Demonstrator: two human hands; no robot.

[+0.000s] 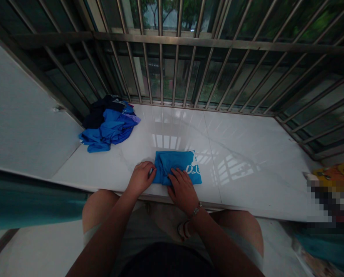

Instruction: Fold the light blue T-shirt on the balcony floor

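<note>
A folded blue T-shirt (179, 157) with white lettering at its right end lies on the white ledge (172, 119) in front of my knees. The left part of the folded bundle is wrinkled. At its left edge my left hand (142, 177) is closed, with thumb and curled fingers together on the cloth's border. My right hand (185, 190) rests on the front middle of the shirt, fingers stretched out and a bracelet on the wrist.
A loose pile of blue and dark clothes (111, 125) sits at the ledge's left back corner. Metal window bars (176, 69) rise along the back. A yellow printed item (336, 177) lies at the far right, beside a pixelated area. Teal cloth (30, 204) hangs at left.
</note>
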